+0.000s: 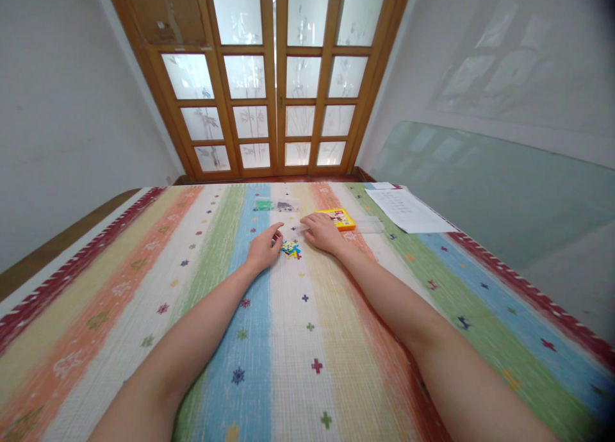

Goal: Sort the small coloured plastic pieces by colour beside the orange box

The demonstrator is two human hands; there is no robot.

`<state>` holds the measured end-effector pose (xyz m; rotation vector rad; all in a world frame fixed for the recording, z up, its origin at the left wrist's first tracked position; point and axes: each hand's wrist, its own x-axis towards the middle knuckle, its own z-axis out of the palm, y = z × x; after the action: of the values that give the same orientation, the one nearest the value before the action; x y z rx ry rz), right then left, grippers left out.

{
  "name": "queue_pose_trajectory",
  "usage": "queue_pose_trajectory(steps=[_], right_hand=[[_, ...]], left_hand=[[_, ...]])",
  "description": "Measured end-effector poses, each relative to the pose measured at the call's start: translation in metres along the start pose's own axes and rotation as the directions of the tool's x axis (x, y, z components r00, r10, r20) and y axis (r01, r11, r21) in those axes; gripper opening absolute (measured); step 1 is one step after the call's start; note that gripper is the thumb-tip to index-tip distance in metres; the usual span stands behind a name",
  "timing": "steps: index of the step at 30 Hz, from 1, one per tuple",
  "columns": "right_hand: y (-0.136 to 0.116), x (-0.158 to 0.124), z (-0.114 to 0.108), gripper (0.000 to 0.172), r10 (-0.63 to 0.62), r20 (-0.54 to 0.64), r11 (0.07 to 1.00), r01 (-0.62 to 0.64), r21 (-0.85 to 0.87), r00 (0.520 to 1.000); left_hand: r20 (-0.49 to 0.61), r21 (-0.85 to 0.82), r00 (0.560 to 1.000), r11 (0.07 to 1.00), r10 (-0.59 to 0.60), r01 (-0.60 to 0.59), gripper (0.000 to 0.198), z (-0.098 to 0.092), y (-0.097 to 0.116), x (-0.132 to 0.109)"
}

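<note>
My left hand (263, 247) rests on the striped tablecloth with its fingers curved and apart, holding nothing I can see. Right beside its fingertips lies a small pile of blue and yellow plastic pieces (291, 249). My right hand (323, 232) is on the other side of the pile, its fingers bent down over a see-through plastic bag (298, 227); the fingertips are partly hidden. Just behind that hand is a flat yellow box (344, 220) with a printed top. Beyond the pile lies a clear bag of green and dark pieces (276, 205).
Another clear plastic wrapper (371, 224) extends right from the yellow box. White paper sheets (408, 210) lie near the table's right edge. A glass panel (490, 192) leans at the right wall, and wooden doors (277, 109) stand past the far edge.
</note>
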<state>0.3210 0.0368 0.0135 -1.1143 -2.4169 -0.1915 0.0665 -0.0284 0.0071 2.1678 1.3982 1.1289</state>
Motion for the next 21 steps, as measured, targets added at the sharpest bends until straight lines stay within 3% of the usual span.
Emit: queue_pose_trajectory(steps=[6,11,21], right_hand=[[0.030,-0.004,-0.004,0.048,-0.009,0.103,0.997,0.001,0.073,0.995],[0.035,-0.005,-0.002,0.052,0.010,0.165,0.999,-0.018,0.047,0.986],[0.048,0.002,0.014,0.046,0.071,0.070,0.997,-0.072,0.016,0.995]], left_hand=[[0.015,0.022,1.000,1.000,0.013,-0.013,0.042,0.002,-0.006,0.000],[0.023,0.013,1.000,1.000,0.016,-0.016,0.041,0.003,-0.007,0.000],[0.038,0.026,0.999,0.999,0.034,-0.035,0.038,0.008,-0.009,-0.001]])
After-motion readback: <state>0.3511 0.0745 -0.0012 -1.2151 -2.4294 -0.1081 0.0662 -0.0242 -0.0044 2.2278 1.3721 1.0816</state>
